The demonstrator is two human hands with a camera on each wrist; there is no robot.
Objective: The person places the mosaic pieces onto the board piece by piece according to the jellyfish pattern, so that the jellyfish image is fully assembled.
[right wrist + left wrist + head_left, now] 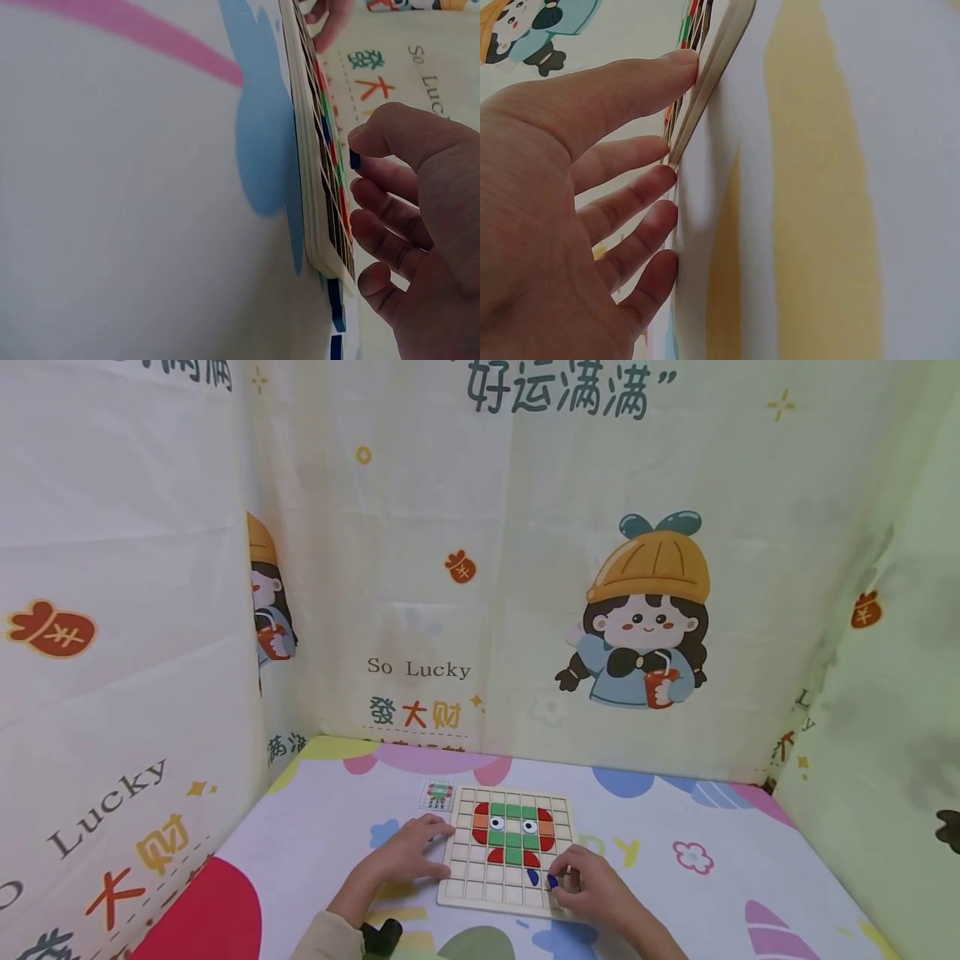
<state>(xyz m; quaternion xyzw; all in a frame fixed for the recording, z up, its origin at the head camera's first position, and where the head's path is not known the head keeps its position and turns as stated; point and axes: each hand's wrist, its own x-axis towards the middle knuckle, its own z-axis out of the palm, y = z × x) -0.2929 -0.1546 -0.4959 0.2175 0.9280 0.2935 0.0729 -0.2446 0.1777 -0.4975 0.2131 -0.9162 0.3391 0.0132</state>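
Note:
A square wooden grid board (480, 888) lies on the table, with red, green and orange pieces and two round eye pieces (497, 823) set in its upper and middle cells. My left hand (407, 853) touches the board's left edge, thumb near its lower part and fingers loosely extended. Over the lower right cells, my right hand (596, 887) pinches a small dark blue piece (355, 159) between thumb and forefinger. Another blue piece (533, 877) sits on the board just left of those fingertips.
A small picture card (437, 795) with a coloured figure on a grid lies by the board's upper left corner. In the right wrist view, blue pieces (336, 306) lie past the board's corner. Printed cloth walls (420, 610) stand behind and at both sides.

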